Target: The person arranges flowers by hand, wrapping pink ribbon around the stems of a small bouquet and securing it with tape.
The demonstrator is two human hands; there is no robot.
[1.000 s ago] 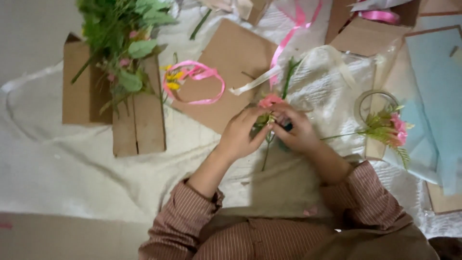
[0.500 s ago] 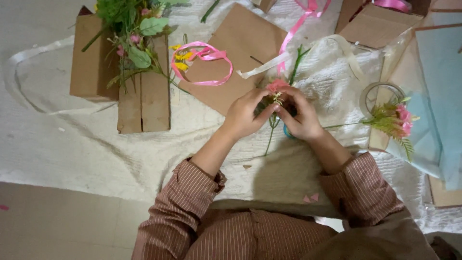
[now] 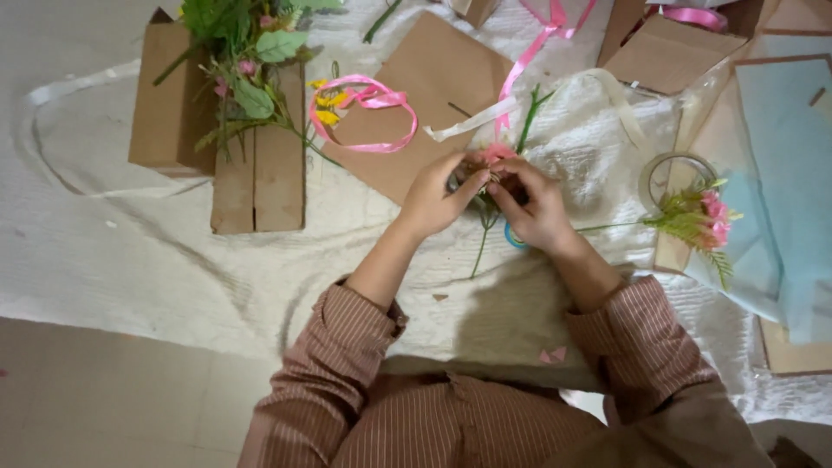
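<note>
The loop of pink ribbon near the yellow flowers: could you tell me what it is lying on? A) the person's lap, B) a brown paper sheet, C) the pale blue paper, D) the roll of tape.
B: the loop of pink ribbon lies mostly on the brown paper sheet, left of both hands, which touch only the small pink flower.
</note>
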